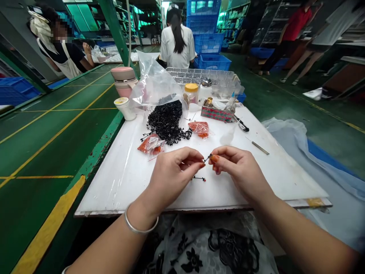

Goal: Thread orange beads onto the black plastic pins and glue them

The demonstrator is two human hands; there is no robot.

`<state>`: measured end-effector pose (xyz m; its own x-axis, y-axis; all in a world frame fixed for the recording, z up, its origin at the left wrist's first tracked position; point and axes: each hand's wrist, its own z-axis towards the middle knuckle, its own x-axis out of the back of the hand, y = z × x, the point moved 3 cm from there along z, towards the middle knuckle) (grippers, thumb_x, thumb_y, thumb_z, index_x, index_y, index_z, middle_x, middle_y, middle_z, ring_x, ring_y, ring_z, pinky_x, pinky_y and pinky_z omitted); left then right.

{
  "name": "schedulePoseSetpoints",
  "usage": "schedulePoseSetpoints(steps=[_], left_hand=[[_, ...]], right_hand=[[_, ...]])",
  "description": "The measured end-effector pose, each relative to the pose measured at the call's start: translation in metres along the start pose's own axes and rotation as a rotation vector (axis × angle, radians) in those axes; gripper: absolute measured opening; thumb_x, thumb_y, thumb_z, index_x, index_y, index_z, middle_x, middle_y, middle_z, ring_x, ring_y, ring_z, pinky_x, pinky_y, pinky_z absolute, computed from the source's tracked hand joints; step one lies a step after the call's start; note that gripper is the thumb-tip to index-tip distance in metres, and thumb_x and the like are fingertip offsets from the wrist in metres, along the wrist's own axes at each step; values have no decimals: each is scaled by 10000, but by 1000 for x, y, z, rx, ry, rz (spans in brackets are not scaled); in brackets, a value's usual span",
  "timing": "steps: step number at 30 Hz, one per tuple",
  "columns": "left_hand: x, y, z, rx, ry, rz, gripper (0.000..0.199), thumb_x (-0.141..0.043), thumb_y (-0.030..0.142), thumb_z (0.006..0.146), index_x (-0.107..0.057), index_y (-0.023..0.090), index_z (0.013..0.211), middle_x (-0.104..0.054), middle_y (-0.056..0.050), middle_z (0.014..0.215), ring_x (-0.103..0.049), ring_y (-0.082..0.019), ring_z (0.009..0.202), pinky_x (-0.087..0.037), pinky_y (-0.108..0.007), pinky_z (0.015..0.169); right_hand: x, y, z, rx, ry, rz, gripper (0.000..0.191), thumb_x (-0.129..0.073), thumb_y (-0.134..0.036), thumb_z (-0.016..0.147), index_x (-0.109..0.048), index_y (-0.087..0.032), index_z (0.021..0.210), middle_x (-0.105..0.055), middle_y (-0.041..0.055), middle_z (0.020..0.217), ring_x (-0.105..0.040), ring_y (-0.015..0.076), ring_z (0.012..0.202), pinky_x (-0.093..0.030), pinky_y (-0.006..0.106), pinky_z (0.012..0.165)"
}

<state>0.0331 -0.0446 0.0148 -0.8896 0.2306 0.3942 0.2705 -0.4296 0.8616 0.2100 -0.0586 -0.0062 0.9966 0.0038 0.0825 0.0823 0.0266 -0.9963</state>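
Observation:
Over the white board (119,182), my left hand (173,173) and my right hand (238,167) meet at the fingertips, both closed in a pinch. Between them is a small thin black part (208,157); the right fingers grip its one end and the left fingers its other. Below, a similar black rod-like part with a red tip (199,179) lies on the board. Beyond my hands rises a heap of small black parts (165,121) spilling from a clear plastic bag (154,83). Two small bags of orange pieces, one on the left (151,145) and one on the right (199,129), lie beside it.
At the back stand a pink container (124,82), a white cup (125,109), a yellow-lidded jar (191,93) and a patterned box (216,113). A black-handled cutter (242,124) and a metal strip (260,148) lie right. A green conveyor (57,121) runs left. Several people work beyond.

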Motion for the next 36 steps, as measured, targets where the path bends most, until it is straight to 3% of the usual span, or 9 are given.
schedulePoseSetpoints(steps=[6, 10, 14, 19, 36], left_hand=[[3, -16, 19, -40, -263, 394, 155, -633, 123, 809, -754, 193, 877, -762, -18, 798, -685, -154, 715, -491, -247, 646], [-2, -21, 18, -95, -370, 528, 201, -605, 91, 804, -762, 193, 877, -757, -18, 811, -670, -155, 701, -465, -262, 661], [-2, -25, 15, -93, -356, 507, 186, -603, 66, 798, -747, 179, 833, -735, -23, 822, -661, -151, 747, -464, -251, 679], [-1, -31, 13, -113, -344, 506, 179, -594, 84, 816, -744, 180, 830, -707, -35, 844, -643, -154, 770, -464, -259, 690], [7, -40, 16, -110, -333, 433, 199, -592, 88, 837, -752, 184, 905, -756, -30, 882, -685, -164, 807, -503, -282, 747]], right_hand=[[5, 4, 5, 117, -170, -707, 89, -622, -241, 820, -700, -202, 805, -645, -15, 646, -554, 130, 588, -380, 251, 555], [1, 7, 2, 219, -241, -909, 92, -593, -195, 826, -685, -195, 833, -658, -7, 711, -570, 135, 640, -365, 254, 581], [1, 9, 2, 301, -285, -927, 96, -588, -180, 840, -674, -189, 881, -653, 6, 770, -576, 138, 691, -379, 253, 615], [7, 9, 4, 281, -315, -841, 96, -617, -178, 833, -685, -197, 898, -649, 2, 757, -574, 120, 648, -403, 238, 610], [0, 8, 9, 334, -269, -904, 126, -584, -160, 853, -701, -208, 848, -699, 6, 788, -603, 130, 675, -392, 249, 601]])
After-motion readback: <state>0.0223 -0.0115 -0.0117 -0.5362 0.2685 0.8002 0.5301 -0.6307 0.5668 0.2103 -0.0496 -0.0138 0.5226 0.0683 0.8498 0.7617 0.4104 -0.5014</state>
